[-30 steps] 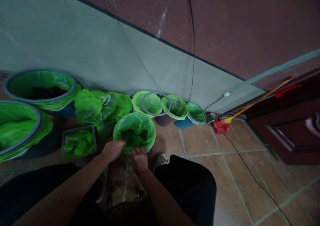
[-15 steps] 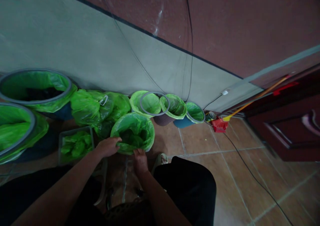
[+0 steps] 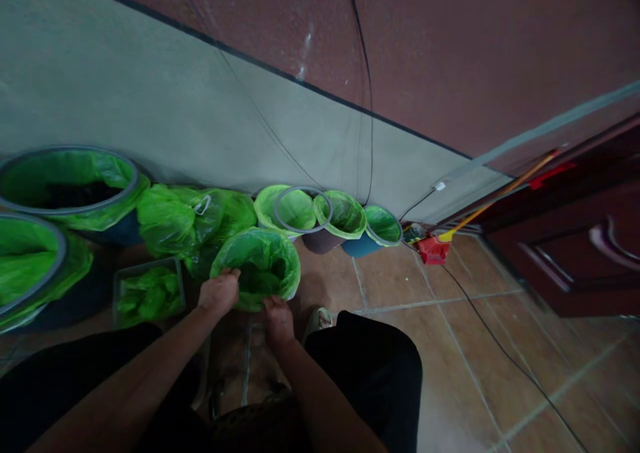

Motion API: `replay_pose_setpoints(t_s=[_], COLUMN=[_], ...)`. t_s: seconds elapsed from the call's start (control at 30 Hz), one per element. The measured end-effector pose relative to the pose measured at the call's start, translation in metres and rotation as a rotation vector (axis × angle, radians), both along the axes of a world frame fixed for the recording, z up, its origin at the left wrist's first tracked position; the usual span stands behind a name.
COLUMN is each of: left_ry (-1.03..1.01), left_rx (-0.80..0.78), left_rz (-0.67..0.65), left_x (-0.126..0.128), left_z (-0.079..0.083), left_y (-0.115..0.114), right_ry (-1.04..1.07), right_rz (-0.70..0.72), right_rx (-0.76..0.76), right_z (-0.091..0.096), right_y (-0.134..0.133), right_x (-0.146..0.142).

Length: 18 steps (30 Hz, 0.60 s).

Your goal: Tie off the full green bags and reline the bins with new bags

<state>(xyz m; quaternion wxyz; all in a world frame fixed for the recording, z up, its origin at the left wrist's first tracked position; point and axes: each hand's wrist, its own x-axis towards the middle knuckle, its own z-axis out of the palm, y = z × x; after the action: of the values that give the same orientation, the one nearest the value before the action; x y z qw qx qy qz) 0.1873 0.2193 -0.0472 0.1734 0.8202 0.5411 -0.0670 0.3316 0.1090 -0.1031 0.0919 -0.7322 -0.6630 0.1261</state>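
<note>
In front of my legs stands a trash can lined with a green plastic bag, its edge folded over the rim. My left hand grips the bag at the left side of the rim, fingers closed on it. At the near side of the rim my right hand pinches the same bag. The bag hangs open and its inside is dark. Tied green bags lie just behind it on the left. A clear bin of crumpled green bags sits to the left of my left hand.
Two large lined bins stand at the far left. Along the wall are several smaller lined cans, with a loose grey ring resting on them. A red dustpan and a yellow-handled broom are at the right; a black cable crosses the tiles.
My left hand has shifted slightly inward and up along the bag's rim. The right hand keeps its hold at the near side. The view has moved a little to the right.
</note>
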Motion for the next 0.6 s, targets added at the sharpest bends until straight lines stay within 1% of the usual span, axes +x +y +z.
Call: replay_pose_setpoints(t_s=[0.03, 0.1, 0.17, 0.2, 0.27, 0.33, 0.43, 0.5, 0.6], left_ry=[-0.043, -0.146, -0.210, -0.205, -0.144, -0.088, -0.080, -0.076, -0.059], left_rx=[0.025, 0.058, 0.044, 0.012, -0.074, -0.134, -0.131, -0.125, -0.162], left_rz=[-0.035, -0.180, -0.332, -0.376, -0.391, -0.365, -0.352, -0.338, -0.333], left_x=[0.002, 0.006, 0.009, 0.010, 0.010, 0.009, 0.006, 0.003, -0.003], left_z=[0.003, 0.006, 0.003, 0.000, -0.009, -0.017, -0.027, -0.032, -0.039], left_y=[-0.003, -0.013, -0.024, -0.029, -0.037, -0.038, -0.034, -0.032, -0.035], right_ry=[0.007, 0.007, -0.011, -0.028, -0.079, -0.128, -0.154, -0.138, -0.057], right_rz=[-0.014, -0.040, -0.039, -0.023, 0.029, 0.080, 0.111, 0.134, 0.181], right_rx=[0.045, 0.124, 0.137, 0.121, 0.066, 0.024, 0.039, 0.062, 0.076], right_z=[0.004, 0.011, 0.013, 0.011, 0.005, -0.005, -0.017, -0.021, -0.018], right_y=[-0.001, -0.003, -0.004, -0.002, 0.002, 0.009, 0.017, 0.015, 0.003], right_x=[0.004, 0.014, 0.024, 0.028, 0.033, 0.034, 0.031, 0.027, 0.022])
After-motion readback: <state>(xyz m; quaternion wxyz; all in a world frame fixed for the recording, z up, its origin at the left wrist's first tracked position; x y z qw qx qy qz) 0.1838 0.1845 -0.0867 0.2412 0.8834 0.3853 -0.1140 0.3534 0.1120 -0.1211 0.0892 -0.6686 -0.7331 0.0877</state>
